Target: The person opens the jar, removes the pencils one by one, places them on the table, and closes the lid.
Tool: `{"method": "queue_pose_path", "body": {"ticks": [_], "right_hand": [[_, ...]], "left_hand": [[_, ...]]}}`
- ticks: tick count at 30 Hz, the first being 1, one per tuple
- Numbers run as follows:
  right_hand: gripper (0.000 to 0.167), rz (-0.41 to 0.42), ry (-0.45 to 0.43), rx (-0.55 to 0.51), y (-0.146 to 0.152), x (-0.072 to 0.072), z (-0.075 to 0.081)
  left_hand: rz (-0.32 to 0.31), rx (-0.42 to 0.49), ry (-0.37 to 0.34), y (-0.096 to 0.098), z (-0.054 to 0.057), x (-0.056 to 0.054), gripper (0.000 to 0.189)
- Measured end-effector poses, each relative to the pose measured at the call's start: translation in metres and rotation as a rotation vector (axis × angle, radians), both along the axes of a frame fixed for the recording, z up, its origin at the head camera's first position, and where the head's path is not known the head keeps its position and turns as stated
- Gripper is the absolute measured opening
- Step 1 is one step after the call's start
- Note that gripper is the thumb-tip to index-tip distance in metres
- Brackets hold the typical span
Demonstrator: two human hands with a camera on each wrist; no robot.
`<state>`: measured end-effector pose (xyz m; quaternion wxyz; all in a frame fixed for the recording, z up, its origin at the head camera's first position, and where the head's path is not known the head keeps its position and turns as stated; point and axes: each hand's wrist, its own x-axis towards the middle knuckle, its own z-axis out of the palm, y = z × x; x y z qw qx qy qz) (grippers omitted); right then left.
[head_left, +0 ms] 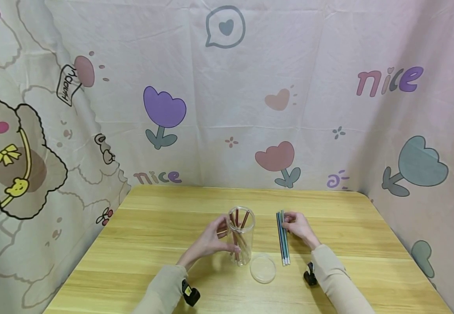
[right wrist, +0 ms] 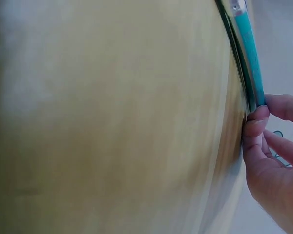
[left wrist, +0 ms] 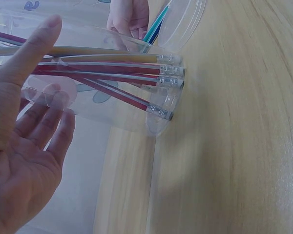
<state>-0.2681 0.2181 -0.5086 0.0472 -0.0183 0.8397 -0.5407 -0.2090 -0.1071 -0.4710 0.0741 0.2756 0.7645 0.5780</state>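
My left hand (head_left: 215, 239) holds a tall clear jar (head_left: 245, 244) by its side, thumb in front and fingers around the back. Inside stand several red and yellow pencils (left wrist: 122, 68), their eraser ends down at the jar's bottom. To the right, a small row of blue and green pencils (head_left: 282, 240) lies on the table, eraser ends toward the front. The thumb and fingers of my right hand (head_left: 298, 226) pinch a teal pencil (right wrist: 251, 58) near its far end. A darker pencil lies right beside it.
A round clear lid (head_left: 262, 268) lies flat on the wooden table (head_left: 164, 218), between the jar and the row of pencils. A printed cloth (head_left: 227, 87) hangs behind the table and along its sides.
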Motion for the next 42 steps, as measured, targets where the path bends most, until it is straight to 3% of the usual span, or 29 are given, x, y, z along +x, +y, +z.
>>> {"method": "queue_pose_path", "body": {"ticks": [17,42], "right_hand": [[0.052,0.0,0.013,0.023,0.0007,0.0007,-0.0032],[0.056,0.018,-0.005,-0.099,0.002,0.0013,0.0028]], "left_hand": [[0.002,0.002,-0.027,-0.0007,0.0006,0.0009,0.083],[0.009,-0.02,-0.022,-0.001,0.0001,0.0005,0.081]]}}
